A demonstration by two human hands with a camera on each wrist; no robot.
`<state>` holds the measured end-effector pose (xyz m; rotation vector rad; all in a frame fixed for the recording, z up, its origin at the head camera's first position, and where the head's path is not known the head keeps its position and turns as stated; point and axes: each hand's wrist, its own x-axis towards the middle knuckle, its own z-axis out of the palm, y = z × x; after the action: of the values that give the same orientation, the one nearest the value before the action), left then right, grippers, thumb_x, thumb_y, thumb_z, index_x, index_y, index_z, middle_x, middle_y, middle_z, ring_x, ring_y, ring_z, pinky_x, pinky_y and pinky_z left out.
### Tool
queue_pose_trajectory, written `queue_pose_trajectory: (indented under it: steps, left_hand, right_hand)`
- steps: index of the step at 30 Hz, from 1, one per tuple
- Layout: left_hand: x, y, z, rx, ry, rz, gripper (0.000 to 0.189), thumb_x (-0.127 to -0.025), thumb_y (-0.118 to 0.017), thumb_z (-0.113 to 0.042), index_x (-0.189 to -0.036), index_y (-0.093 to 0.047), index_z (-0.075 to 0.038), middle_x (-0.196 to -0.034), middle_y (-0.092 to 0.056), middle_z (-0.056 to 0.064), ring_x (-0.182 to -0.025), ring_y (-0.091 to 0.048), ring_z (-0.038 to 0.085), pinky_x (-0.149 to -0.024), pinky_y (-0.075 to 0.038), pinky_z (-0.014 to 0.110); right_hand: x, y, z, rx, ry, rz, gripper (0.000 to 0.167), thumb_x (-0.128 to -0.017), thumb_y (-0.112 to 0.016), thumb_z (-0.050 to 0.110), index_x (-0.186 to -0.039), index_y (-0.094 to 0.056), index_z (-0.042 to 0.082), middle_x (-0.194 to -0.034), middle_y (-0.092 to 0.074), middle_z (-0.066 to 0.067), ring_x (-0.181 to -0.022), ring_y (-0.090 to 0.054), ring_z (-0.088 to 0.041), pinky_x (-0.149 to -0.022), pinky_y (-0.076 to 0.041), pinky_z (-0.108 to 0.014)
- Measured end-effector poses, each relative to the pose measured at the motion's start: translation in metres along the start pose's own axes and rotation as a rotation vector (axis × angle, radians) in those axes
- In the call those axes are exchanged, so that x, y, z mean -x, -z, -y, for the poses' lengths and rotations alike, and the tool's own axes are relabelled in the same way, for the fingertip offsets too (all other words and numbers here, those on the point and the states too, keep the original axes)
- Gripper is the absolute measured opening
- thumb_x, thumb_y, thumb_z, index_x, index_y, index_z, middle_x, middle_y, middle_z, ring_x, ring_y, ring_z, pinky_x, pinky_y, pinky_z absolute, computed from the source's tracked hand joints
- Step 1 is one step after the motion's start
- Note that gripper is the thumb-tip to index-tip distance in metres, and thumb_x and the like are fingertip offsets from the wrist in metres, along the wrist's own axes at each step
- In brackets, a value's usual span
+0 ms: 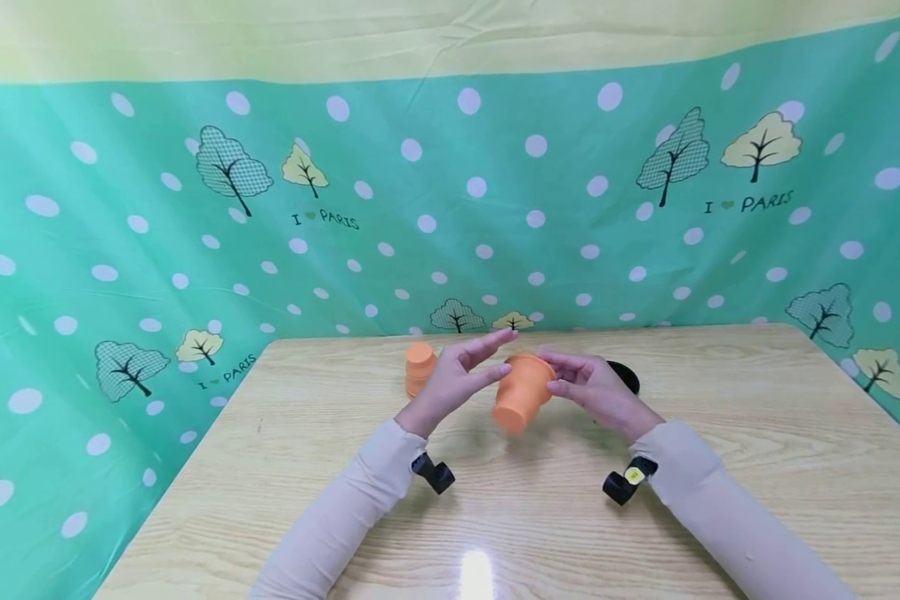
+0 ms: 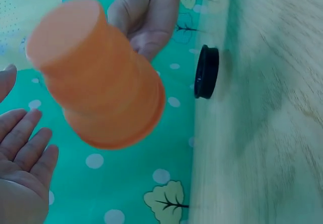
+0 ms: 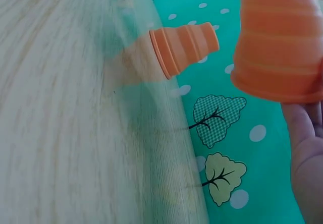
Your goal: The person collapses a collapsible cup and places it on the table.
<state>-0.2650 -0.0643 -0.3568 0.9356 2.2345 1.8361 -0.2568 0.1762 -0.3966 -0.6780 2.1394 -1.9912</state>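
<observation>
An orange cup with stepped walls [image 1: 521, 396] is held tilted above the table, its wide rim up and its narrow base toward me. My right hand [image 1: 596, 392] pinches it by the rim; in the right wrist view, fingers [image 3: 303, 133] meet the cup's wide end. Beside the cup's other side is my left hand [image 1: 457, 379], fingers straight, with the thumb near the rim. The left wrist view shows that left hand [image 2: 22, 168] spread and apart from the cup [image 2: 96, 77].
A second orange stepped cup [image 1: 418, 367] stands upside down on the wooden table [image 1: 330, 467], behind my left hand. Behind my right hand lies a round black lid-like piece [image 1: 625, 377]. A green dotted curtain [image 1: 390, 200] hangs at the table's back edge.
</observation>
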Motion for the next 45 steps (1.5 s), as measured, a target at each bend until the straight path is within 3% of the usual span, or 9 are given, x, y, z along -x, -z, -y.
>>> queue_pose_trajectory:
  steps: [7,13,16,24,29,36,45]
  left_hand:
    - [-0.003,-0.001,0.012,0.035,0.028,0.044,0.047,-0.092,-0.061,-0.012,-0.137,-0.048,-0.005,-0.140,-0.050,0.007,-0.131,-0.043,0.020,-0.109,-0.033,0.038]
    - [-0.002,-0.006,0.019,0.075,0.044,0.074,0.049,-0.092,-0.062,-0.016,-0.138,-0.048,-0.004,-0.140,-0.049,0.011,-0.125,-0.049,0.019,-0.099,-0.043,0.030]
    - [-0.001,-0.008,0.021,0.075,0.055,0.070,0.048,-0.092,-0.063,-0.016,-0.137,-0.049,-0.005,-0.138,-0.051,0.009,-0.120,-0.054,0.018,-0.095,-0.047,0.028]
    - [0.001,-0.009,0.025,0.066,0.104,0.056,0.049,-0.087,-0.069,-0.019,-0.132,-0.055,-0.004,-0.122,-0.063,0.013,-0.102,-0.064,0.017,-0.084,-0.053,0.030]
    - [0.000,-0.010,0.028,0.032,0.090,0.025,0.045,-0.086,-0.070,-0.017,-0.127,-0.059,-0.002,-0.113,-0.067,0.013,-0.096,-0.066,0.015,-0.079,-0.055,0.030]
    - [0.000,-0.014,0.024,0.055,0.149,-0.061,0.041,-0.084,-0.073,-0.019,-0.122,-0.064,-0.008,-0.108,-0.069,0.011,-0.088,-0.066,0.011,-0.074,-0.054,0.026]
    - [-0.004,-0.016,0.026,0.043,0.148,-0.103,0.041,-0.084,-0.072,-0.014,-0.122,-0.063,-0.004,-0.111,-0.068,0.014,-0.086,-0.065,0.009,-0.072,-0.053,0.023]
  right_hand:
    - [0.001,0.000,0.001,0.000,0.046,0.075,0.050,-0.090,-0.063,0.009,-0.134,-0.045,-0.008,-0.123,-0.062,-0.001,-0.104,-0.063,-0.011,-0.085,-0.052,-0.027]
    - [0.001,0.000,0.001,-0.004,0.061,0.081,0.050,-0.091,-0.062,0.008,-0.135,-0.045,-0.008,-0.126,-0.061,-0.003,-0.108,-0.060,-0.009,-0.088,-0.051,-0.026]
    - [0.000,-0.001,0.001,0.006,0.062,0.071,0.052,-0.090,-0.063,0.011,-0.134,-0.045,-0.008,-0.127,-0.060,-0.006,-0.109,-0.060,-0.008,-0.089,-0.050,-0.025]
    - [0.000,0.000,-0.001,-0.004,0.060,0.094,0.049,-0.091,-0.062,0.009,-0.134,-0.045,-0.009,-0.121,-0.063,0.006,-0.108,-0.060,-0.009,-0.088,-0.051,-0.026]
    - [0.000,0.000,-0.001,-0.021,0.054,0.102,0.048,-0.092,-0.062,0.010,-0.132,-0.047,-0.009,-0.119,-0.064,0.004,-0.107,-0.061,-0.011,-0.087,-0.052,-0.027]
    - [0.000,0.000,-0.001,-0.022,0.065,0.059,0.045,-0.092,-0.061,0.009,-0.130,-0.048,-0.010,-0.114,-0.065,0.007,-0.106,-0.061,-0.010,-0.088,-0.051,-0.026]
    - [-0.003,-0.012,0.007,0.085,0.037,-0.072,0.042,-0.087,-0.068,0.011,-0.123,-0.055,-0.007,-0.105,-0.065,0.002,-0.095,-0.059,-0.011,-0.081,-0.050,-0.023]
